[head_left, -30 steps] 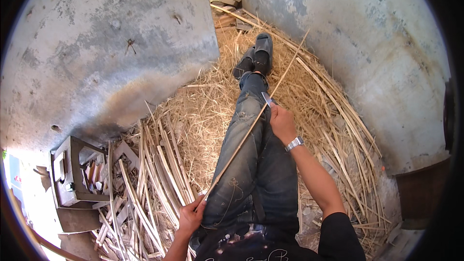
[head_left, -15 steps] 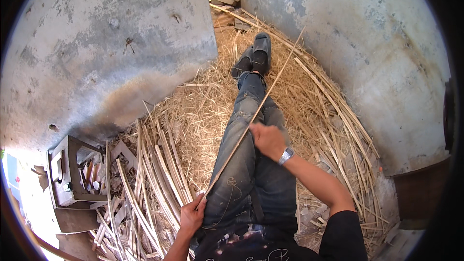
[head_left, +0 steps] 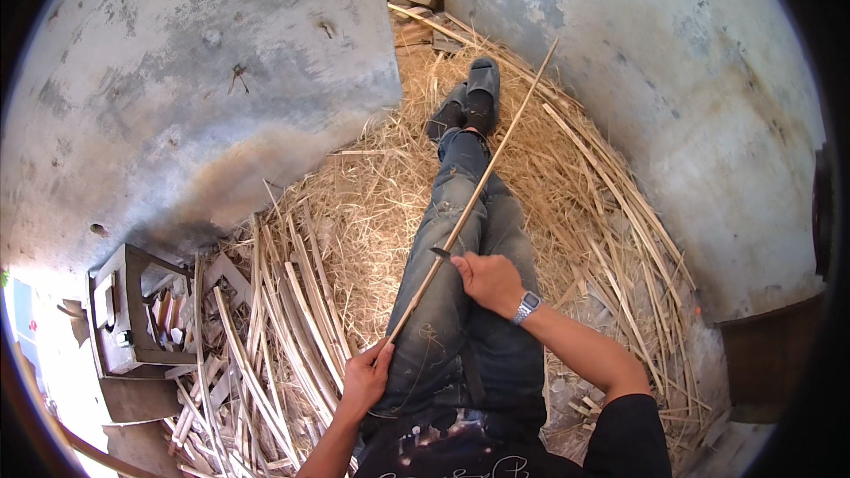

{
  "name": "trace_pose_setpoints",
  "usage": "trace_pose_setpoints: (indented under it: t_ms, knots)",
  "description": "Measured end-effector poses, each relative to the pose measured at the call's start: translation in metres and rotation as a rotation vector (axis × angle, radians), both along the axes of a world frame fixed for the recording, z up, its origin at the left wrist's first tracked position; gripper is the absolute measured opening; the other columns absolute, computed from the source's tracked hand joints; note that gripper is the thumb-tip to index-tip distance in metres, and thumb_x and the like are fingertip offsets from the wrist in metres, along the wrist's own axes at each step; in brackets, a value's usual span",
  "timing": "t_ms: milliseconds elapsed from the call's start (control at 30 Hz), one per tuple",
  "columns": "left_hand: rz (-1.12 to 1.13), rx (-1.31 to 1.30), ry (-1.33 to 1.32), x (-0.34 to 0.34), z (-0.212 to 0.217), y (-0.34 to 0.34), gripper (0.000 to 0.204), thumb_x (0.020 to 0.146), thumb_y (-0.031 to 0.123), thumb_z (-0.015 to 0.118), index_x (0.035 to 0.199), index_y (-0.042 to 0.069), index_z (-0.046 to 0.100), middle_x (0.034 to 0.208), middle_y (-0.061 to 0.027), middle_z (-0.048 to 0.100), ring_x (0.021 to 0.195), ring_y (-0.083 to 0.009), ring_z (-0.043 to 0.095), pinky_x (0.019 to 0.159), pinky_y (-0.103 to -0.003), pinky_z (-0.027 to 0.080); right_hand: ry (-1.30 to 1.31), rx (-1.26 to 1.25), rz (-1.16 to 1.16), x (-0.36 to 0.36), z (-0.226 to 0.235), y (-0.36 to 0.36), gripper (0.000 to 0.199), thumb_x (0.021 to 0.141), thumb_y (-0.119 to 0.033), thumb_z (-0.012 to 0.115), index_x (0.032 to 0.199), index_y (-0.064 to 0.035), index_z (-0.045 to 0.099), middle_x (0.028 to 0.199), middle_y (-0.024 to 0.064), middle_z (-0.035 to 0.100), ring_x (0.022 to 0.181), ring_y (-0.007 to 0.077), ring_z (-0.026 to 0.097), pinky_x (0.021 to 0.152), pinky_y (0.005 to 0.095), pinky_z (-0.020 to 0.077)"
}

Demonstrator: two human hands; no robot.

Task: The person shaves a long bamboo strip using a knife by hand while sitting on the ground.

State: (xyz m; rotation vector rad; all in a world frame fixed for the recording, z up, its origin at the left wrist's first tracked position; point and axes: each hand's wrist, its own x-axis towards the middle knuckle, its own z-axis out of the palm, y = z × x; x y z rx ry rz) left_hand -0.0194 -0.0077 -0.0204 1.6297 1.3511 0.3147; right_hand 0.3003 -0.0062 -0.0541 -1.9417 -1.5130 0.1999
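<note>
A long, thin wooden strip (head_left: 487, 179) slants across my outstretched legs, from my lap up past my feet. Near its lower end, my left hand (head_left: 364, 381) is closed around it. My right hand (head_left: 494, 285) is a fist at about knee height, wrapped round a small knife. Only the knife's dark blade (head_left: 440, 253) shows, lying across the strip; its handle is hidden in my fingers. My jeans (head_left: 434, 301) lie under the strip, and a loose thread-like shaving rests on the thigh.
Thin shavings (head_left: 354, 212) cover the floor. Bundles of long strips lie at left (head_left: 292, 327) and along the right wall (head_left: 620, 186). At far left stands a wooden box frame (head_left: 133, 301) with scraps inside. Grey walls (head_left: 221, 62) rise on both sides, and bricks (head_left: 421, 0) are stacked at the back.
My right hand has come slightly down and toward me along the strip, and the knife blade now shows. My left hand has shifted a little up and to the right.
</note>
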Motion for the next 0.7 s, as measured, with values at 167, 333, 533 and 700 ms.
trace_pose_setpoints:
  t_ms: [167,333,533,700]
  knots:
    - [-0.016,-0.02,0.019,0.006,0.008,0.003,0.041,0.106,0.035,0.067,0.128,0.001,0.074,0.104,-0.0266,0.078,0.099,-0.0272,0.079,0.085,-0.035,0.058,0.022,0.072,-0.296,0.062,0.015,0.034,0.036,0.108,-0.034,0.057,0.085,-0.0087,0.069,0.067,0.0231,0.064,0.062,0.0459,0.064,0.054,0.0553,0.0503]
    - [-0.074,-0.049,0.009,0.014,0.008,0.012,0.041,0.108,0.036,0.065,0.126,0.001,0.074,0.079,-0.0178,0.074,0.074,-0.0192,0.071,0.072,-0.036,0.055,-0.131,-0.227,0.199,-0.034,0.018,-0.015,0.029,0.105,-0.036,0.056,0.098,-0.0167,0.076,0.065,0.0182,0.067,0.059,0.0404,0.068,0.053,0.0526,0.0554]
    - [-0.106,-0.062,-0.07,0.008,-0.004,0.018,0.044,0.11,0.038,0.061,0.103,-0.003,0.077,0.064,-0.0075,0.062,0.061,-0.0133,0.057,0.06,-0.034,0.047,-0.109,0.097,-0.047,0.031,0.01,0.026,0.034,0.107,-0.033,0.056,0.095,-0.0103,0.077,0.065,0.0211,0.066,0.06,0.0421,0.067,0.053,0.0516,0.0534]
    - [-0.084,-0.221,-0.07,0.007,0.004,0.028,0.054,0.111,0.042,0.058,0.078,0.0,0.068,0.059,-0.0013,0.056,0.057,-0.0097,0.051,0.056,-0.031,0.041,-0.008,-0.046,-0.076,-0.004,-0.003,0.007,0.047,0.108,-0.039,0.054,0.077,-0.0054,0.064,0.064,0.0248,0.065,0.061,0.048,0.065,0.055,0.0584,0.0531]
